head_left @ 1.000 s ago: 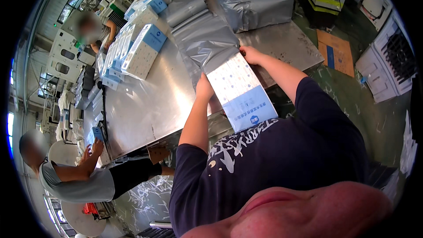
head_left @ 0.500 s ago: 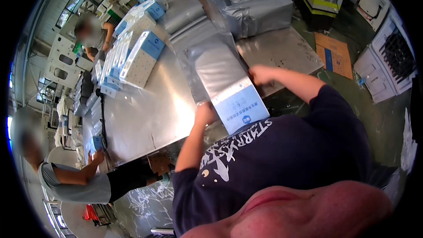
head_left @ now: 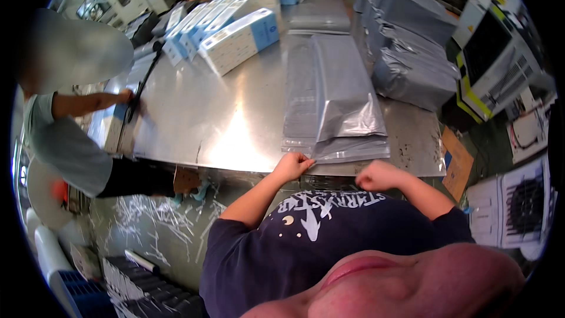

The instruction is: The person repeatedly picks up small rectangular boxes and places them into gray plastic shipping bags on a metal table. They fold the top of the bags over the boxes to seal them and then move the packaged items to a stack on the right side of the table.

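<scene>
A filled grey plastic mailing bag [head_left: 347, 94] lies on the metal table in front of me, its end flap toward me. The box inside is hidden. At the near left corner of the flap, my left hand [head_left: 292, 166] pinches the bag's edge between thumb and fingers. My right hand [head_left: 378, 175] is curled closed just in front of the flap's right part, slightly blurred. Whatever it may hold is too small or hidden to make out. Beneath and left of the filled bag are flat grey bags [head_left: 299, 106].
White-and-blue boxes [head_left: 238, 41] lie across the table's far left. Packed grey bags [head_left: 415, 70] are piled at the right. A co-worker [head_left: 70, 123] stands at the left edge; others work at the far side. Paper strips [head_left: 153, 224] litter the floor.
The blue end of the box, sticking out of the bag before, is now covered by it. My left hand has moved to the flap's corner; my right hand has come in front of it.
</scene>
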A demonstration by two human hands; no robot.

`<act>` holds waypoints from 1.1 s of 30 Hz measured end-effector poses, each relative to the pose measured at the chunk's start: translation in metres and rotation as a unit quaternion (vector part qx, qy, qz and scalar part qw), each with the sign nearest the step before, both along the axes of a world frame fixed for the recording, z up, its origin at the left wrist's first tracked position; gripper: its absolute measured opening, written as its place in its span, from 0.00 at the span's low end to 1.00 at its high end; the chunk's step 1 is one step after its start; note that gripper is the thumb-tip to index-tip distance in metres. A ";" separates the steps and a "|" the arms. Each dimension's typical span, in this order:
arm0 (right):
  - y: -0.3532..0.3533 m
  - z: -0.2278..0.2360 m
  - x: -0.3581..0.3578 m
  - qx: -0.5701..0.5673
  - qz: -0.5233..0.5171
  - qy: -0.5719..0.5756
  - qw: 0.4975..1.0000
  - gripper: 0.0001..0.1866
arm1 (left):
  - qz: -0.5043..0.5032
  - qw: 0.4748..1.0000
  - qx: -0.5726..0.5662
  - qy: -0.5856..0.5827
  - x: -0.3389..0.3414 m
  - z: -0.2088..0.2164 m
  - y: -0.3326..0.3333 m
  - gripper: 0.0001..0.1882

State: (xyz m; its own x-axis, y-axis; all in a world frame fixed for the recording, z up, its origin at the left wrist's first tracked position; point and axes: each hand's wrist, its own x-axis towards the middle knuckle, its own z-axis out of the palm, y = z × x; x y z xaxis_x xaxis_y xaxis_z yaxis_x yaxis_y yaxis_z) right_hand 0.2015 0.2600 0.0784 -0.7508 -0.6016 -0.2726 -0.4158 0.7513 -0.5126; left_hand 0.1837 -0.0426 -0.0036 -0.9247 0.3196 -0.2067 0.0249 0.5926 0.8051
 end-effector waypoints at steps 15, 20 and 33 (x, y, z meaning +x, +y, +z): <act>-0.022 -0.038 -0.021 -0.094 -0.038 0.221 0.970 0.15 | -0.038 0.983 0.143 -0.112 -0.019 -0.001 0.017 0.17; -0.070 -0.040 -0.014 -0.273 -0.096 0.139 0.947 0.18 | -0.085 0.975 0.170 -0.111 -0.013 -0.011 0.018 0.15; 0.093 -0.078 0.143 0.137 -0.298 -0.015 0.944 0.13 | -0.160 0.986 -0.048 -0.003 -0.020 0.021 -0.065 0.12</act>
